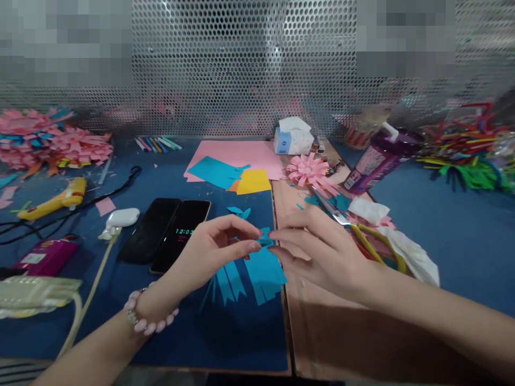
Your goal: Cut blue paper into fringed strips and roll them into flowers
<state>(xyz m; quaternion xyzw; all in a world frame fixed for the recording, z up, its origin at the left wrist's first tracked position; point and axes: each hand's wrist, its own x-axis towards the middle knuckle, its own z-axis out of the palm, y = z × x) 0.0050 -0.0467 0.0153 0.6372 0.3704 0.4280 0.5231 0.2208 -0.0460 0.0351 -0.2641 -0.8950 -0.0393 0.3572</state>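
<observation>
My left hand (219, 244), with a beaded bracelet on its wrist, is closed in a pinch on the left side of a small blue paper piece (264, 234). From the other side, the fingertips of my right hand (322, 249) close on the same piece; its exact shape is partly hidden by the fingers. Just below lie a fringed blue paper sheet (261, 273) and several cut blue strips (230, 281) with notched ends. Small blue scraps (240, 212) rest behind my fingertips.
Two phones (151, 230) lie left of my hands, near a yellow glue gun (60, 199) and cables. Behind are pink sheets (237, 150), a tissue box (293, 142) and a pink paper flower (309, 170). Yellow-handled scissors (378, 244) and a purple cup (378, 161) are at right.
</observation>
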